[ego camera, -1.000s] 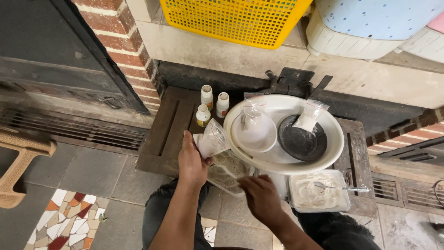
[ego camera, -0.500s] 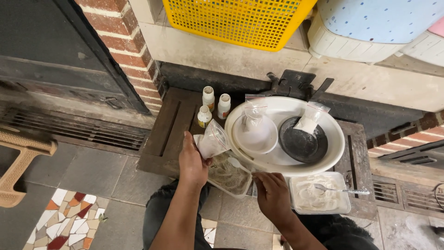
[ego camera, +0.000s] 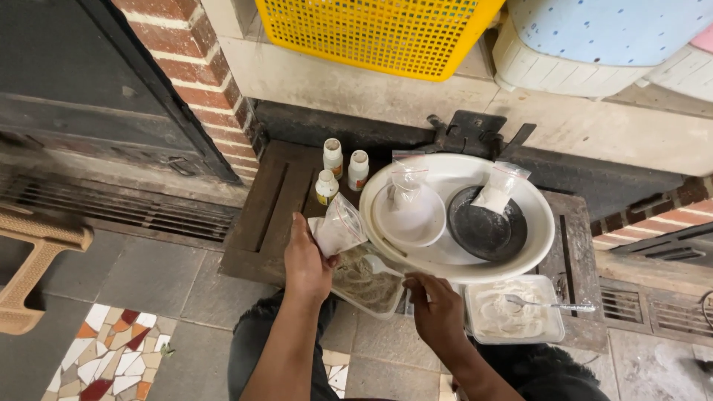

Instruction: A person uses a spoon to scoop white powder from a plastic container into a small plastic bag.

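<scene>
My left hand point(ego camera: 306, 263) holds up a small clear plastic bag of white powder point(ego camera: 338, 228) by its lower end. Just below the bag sits a clear plastic container of brownish shreds point(ego camera: 365, 282). My right hand point(ego camera: 434, 310) pinches the handle of a white spoon point(ego camera: 381, 265) that reaches into that container. Behind both stands a large white basin point(ego camera: 536, 234) holding a small white bowl point(ego camera: 408, 215) and a black dish point(ego camera: 486, 230), each with a little powder bag in it.
Three small white bottles point(ego camera: 338, 171) stand on a dark wooden pallet point(ego camera: 267, 215). A clear tub of white powder with a metal spoon point(ego camera: 516, 312) sits at right. A yellow basket point(ego camera: 371, 33), brick wall point(ego camera: 200, 82) and floor grate point(ego camera: 134, 212) surround the spot.
My right hand has moved up and left from beside the tub to the container of shreds and now grips the white spoon. The left hand keeps the bag raised.
</scene>
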